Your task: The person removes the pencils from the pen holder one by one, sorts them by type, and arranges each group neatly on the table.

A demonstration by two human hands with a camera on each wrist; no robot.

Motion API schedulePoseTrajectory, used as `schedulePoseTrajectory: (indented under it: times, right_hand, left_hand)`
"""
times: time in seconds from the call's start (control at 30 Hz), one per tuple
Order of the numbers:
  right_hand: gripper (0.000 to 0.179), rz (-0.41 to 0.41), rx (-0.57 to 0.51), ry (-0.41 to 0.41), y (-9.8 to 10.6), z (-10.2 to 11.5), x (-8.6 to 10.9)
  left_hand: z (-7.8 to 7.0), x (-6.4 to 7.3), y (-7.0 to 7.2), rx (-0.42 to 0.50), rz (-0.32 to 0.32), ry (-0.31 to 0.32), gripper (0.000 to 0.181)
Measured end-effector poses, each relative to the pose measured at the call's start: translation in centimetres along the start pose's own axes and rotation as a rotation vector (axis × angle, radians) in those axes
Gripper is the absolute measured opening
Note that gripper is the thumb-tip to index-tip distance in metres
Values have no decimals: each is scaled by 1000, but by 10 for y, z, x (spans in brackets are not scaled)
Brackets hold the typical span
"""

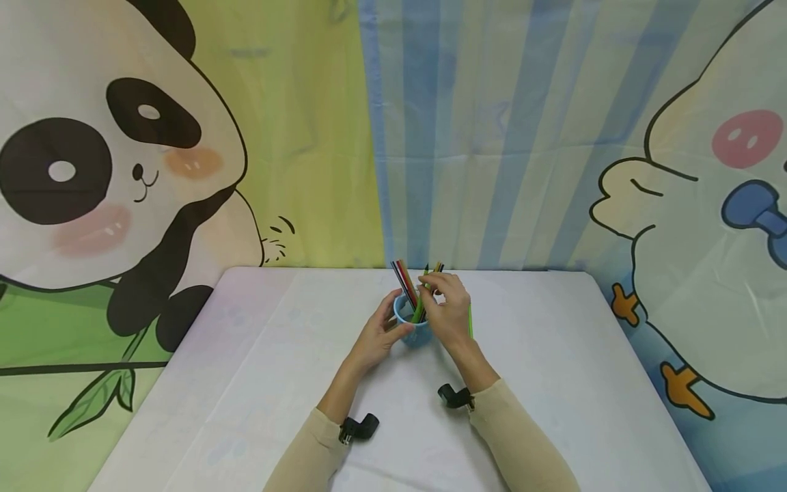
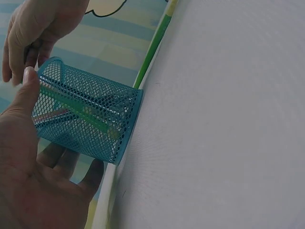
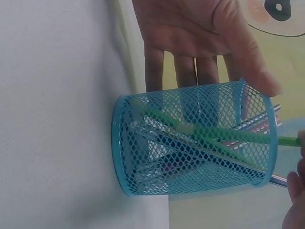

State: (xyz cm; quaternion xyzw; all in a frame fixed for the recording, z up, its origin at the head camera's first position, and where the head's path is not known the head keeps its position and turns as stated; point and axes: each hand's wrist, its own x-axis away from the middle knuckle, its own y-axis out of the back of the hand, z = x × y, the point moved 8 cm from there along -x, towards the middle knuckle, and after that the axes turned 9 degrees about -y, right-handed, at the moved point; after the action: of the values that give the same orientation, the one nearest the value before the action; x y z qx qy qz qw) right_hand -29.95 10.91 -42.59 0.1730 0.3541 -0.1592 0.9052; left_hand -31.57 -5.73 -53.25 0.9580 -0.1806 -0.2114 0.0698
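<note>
Beige sleeves [image 1: 307, 451] enter the head view at five and seven o'clock; beyond them, a round light-blue cup [image 1: 418, 336] stands upright at the table's [image 1: 264, 383] twelve o'clock. One left hand [image 1: 381, 333] grips its eight-o'clock side; the right hand [image 1: 451, 307], at one o'clock, pinches a green pencil [image 1: 419, 314] beside other pencils [image 1: 404, 281], black and red. Left wrist view: see-through blue mesh, solid rims, base towards three o'clock. Right wrist view: green and dark lengths cross inside, left thumb on the rim at two o'clock.
</note>
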Motion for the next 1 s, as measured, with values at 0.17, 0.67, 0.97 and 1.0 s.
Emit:
schedulePoseTrajectory:
  times: [0.17, 0.67, 0.97, 1.0]
  right_hand:
    - [17, -66, -62, 7, 13, 9, -6]
    - [17, -125, -222, -31, 36, 8, -15]
    - [22, -180, -279, -15, 58, 5, -20]
    - [21, -188, -282, -18, 60, 4, -21]
  left_hand:
    - [0, 1, 0, 12, 2, 2, 77]
    - [2, 1, 0, 17, 3, 16, 79]
    - [2, 0, -1, 17, 10, -8, 77]
    - [2, 0, -1, 17, 11, -11, 77]
